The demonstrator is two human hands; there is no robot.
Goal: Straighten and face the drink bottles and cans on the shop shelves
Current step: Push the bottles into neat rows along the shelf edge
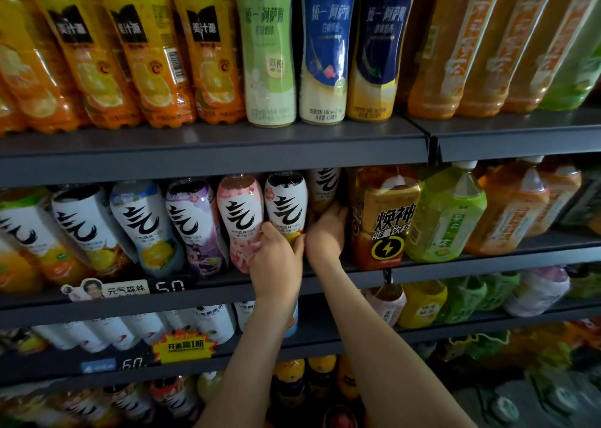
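Forearms angle up to the middle shelf (221, 292). Left hand (276, 261) wraps thumb and fingers round the base of a white-label bottle (285, 204) at the shelf front. Right hand (327, 232) reaches into the gap beside it; fingertips hidden, grip cannot be told.

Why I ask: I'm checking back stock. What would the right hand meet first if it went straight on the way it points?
Most likely the rear white-labelled bottle: the right hand points back into the gap toward it. Whether it already touches is unclear.
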